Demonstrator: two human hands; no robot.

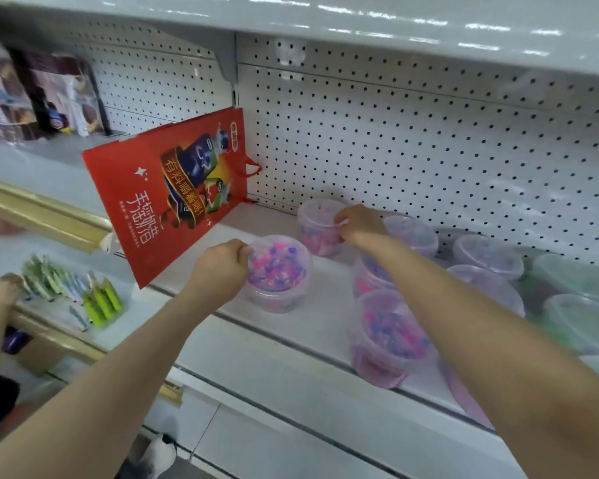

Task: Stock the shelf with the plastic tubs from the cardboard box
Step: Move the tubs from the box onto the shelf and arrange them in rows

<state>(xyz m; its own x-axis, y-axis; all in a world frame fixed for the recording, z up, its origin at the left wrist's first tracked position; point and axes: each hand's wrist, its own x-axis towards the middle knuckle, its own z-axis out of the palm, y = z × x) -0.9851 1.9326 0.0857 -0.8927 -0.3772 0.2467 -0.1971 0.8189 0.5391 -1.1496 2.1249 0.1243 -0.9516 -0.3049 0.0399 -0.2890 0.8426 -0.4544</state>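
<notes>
OK, mid-placement, both hands busy. Left hand (pixel 222 267) has its fingers curled on the near rim of the front tub (pixel 277 274), just right of the bag (pixel 173 191). That tub looks seated on the shelf (pixel 291 344) or nearly so; blur makes contact hard to call. Right hand (pixel 360 224) grips the rim of the back tub (pixel 317 229), further right of the bag and deeper in, near the pegboard (pixel 429 150). More pink tubs (pixel 391 337) stand in a column right of that, with green tubs (pixel 581 319) furthest from the bag. Box not in view.

How to do it well, my read:
- Set each tub flat before letting go; a tilted drop will probably rock.
- Slide the front tub straight back in line with the back tub, so the pair starts a column parallel to the pink one.
- Keep the left wrist off the bag. It sits tilted with a corner past the shelf edge, and a nudge could tip it.
- Release one hand at a time. Rim grip only; thin walls likely flex if squeezed.
- Leave tubs touching or just beside neighbours.
</notes>
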